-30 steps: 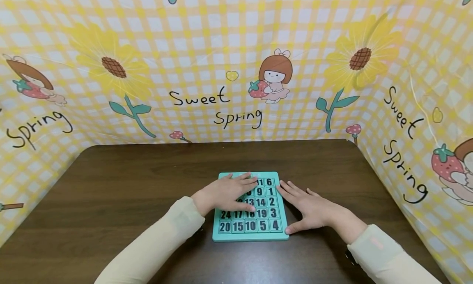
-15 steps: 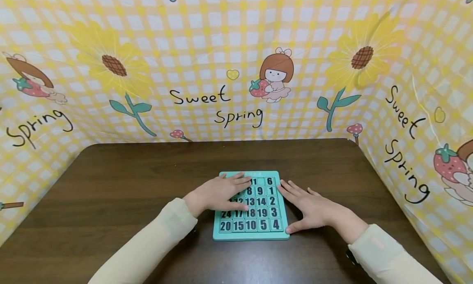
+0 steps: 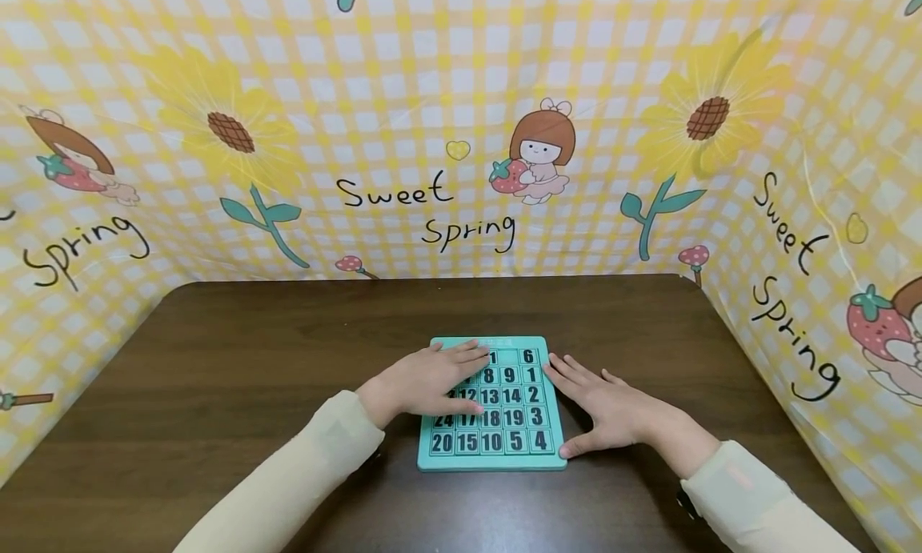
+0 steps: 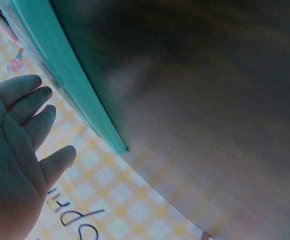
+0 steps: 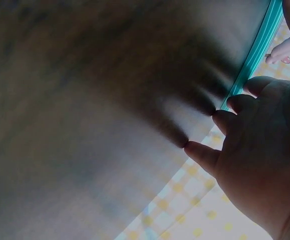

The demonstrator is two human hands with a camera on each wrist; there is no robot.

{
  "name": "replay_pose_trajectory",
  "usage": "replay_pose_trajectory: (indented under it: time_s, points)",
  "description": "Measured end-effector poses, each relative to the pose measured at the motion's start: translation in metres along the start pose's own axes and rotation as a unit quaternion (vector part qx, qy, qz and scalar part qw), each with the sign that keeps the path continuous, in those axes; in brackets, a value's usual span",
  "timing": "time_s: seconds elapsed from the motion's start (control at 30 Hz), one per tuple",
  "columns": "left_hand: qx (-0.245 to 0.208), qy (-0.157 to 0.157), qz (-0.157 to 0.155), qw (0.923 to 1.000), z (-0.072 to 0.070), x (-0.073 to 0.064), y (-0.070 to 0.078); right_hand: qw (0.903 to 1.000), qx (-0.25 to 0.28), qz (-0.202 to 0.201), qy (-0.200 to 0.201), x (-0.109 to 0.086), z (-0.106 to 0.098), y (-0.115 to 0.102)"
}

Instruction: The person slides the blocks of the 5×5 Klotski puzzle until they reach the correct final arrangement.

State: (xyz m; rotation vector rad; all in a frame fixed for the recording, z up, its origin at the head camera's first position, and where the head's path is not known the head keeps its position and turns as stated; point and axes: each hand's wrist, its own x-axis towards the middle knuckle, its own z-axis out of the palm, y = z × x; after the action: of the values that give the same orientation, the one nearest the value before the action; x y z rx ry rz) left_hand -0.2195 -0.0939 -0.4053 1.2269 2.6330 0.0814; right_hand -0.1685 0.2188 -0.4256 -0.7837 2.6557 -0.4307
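A teal number slide puzzle lies flat on the table, with black-numbered tiles in rows. In its top row a bare slot shows between the 11 tile and the 6 tile. My left hand lies over the upper left of the puzzle, fingers extended, hiding several tiles there. In the left wrist view its fingers reach past the teal edge, spread a little. My right hand rests on the table at the puzzle's right side, fingertips at the frame and thumb at the lower right corner.
The dark wooden table extends around the puzzle on all sides. A yellow checked cloth with printed flowers and lettering rises behind the table and along both sides.
My left hand has slid slightly left across the puzzle. The 11 tile has shifted left, and a bare slot has opened beside the 6. My right hand stays in place.
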Motion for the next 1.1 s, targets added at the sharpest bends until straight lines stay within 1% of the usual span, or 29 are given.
replay_pose_trajectory:
  time_s: [0.13,0.23,0.4,0.63,0.87,1.1]
  points:
    - [0.005,-0.002,0.012,0.9999,-0.001,0.01,0.008,1.0,0.001,0.003,0.0,0.0,0.001,0.001]
    - [0.015,-0.01,0.018,0.9997,-0.002,0.018,0.014,1.0,0.004,0.004,-0.003,0.0,0.001,0.0]
    - [0.026,-0.023,0.02,0.9992,-0.007,0.029,0.023,1.0,0.006,0.004,-0.006,-0.001,0.001,0.001]
    - [0.028,-0.027,0.029,0.9988,-0.007,0.042,0.027,1.0,0.005,0.001,-0.007,-0.001,0.0,0.0]
    - [0.042,-0.047,0.027,0.9977,-0.007,0.048,0.028,1.0,0.007,-0.001,-0.006,-0.001,0.0,-0.002]
    - [0.032,-0.049,0.029,0.9978,-0.006,0.05,0.027,1.0,0.003,0.001,-0.005,-0.001,0.0,0.0]
